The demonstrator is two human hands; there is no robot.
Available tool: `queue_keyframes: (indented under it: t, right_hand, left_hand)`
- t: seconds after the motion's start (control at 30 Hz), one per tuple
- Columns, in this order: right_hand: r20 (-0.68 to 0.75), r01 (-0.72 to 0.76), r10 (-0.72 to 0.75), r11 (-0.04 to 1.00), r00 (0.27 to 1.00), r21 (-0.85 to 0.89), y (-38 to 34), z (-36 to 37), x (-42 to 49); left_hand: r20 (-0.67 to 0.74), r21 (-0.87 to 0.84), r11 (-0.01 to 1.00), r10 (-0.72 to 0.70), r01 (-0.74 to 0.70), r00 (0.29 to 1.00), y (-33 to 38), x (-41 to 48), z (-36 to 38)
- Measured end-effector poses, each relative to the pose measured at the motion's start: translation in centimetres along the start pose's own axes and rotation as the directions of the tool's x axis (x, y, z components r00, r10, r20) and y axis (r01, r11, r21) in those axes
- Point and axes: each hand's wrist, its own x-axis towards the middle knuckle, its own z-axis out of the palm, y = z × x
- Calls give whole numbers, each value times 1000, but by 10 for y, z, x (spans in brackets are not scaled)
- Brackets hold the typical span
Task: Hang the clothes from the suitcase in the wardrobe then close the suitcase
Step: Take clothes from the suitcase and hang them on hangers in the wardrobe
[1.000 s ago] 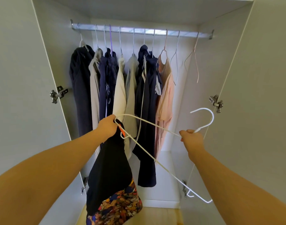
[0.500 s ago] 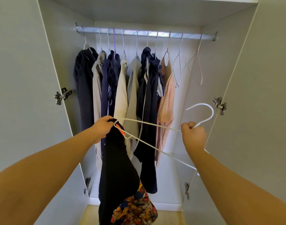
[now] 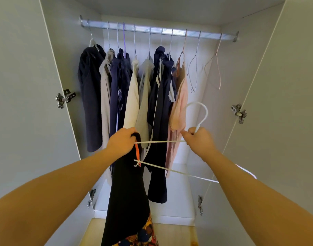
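I stand before the open wardrobe (image 3: 67,50). My left hand (image 3: 121,143) grips the top of a black garment (image 3: 127,196) with an orange strap and a floral hem, hanging down in front of me. My right hand (image 3: 199,139) grips a white hanger (image 3: 196,114) at the base of its hook. The hanger's left arm reaches across to the garment by my left hand. Several clothes (image 3: 134,96) hang on the metal rail (image 3: 159,31). The suitcase is out of sight.
Two bare hangers (image 3: 194,73) hang at the rail's right end, with free rail around them. Both wardrobe doors (image 3: 285,103) stand open at my sides, hinges sticking out. The wardrobe floor (image 3: 177,192) and a strip of wooden floor lie below.
My right hand has moved left with the hanger, closer to my left hand. The hanger now lies more level. The garment has shifted right and nearer the camera's centre.
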Motion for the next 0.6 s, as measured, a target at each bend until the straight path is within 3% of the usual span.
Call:
queue_keyframes:
  t: [0.1,0.23,0.43,0.6]
  right_hand:
    - [34,23,-19,992,999,-128,-12,10,2]
    - [14,38,-36,966,999,-255,-14,23,3]
    - [-155,-16,-14,981,988,-195,-9,12,10]
    - [-214,62,-101,981,972,-181,-15,8,13]
  left_hand:
    - [56,60,995,79,-82,995,10,-8,14]
    - [35,-9,994,105,-105,994,15,-15,26]
    - [-158,-34,996,-87,83,984,-4,-5,1]
    - [-161,-62,986,-160,152,974,-13,1,-5]
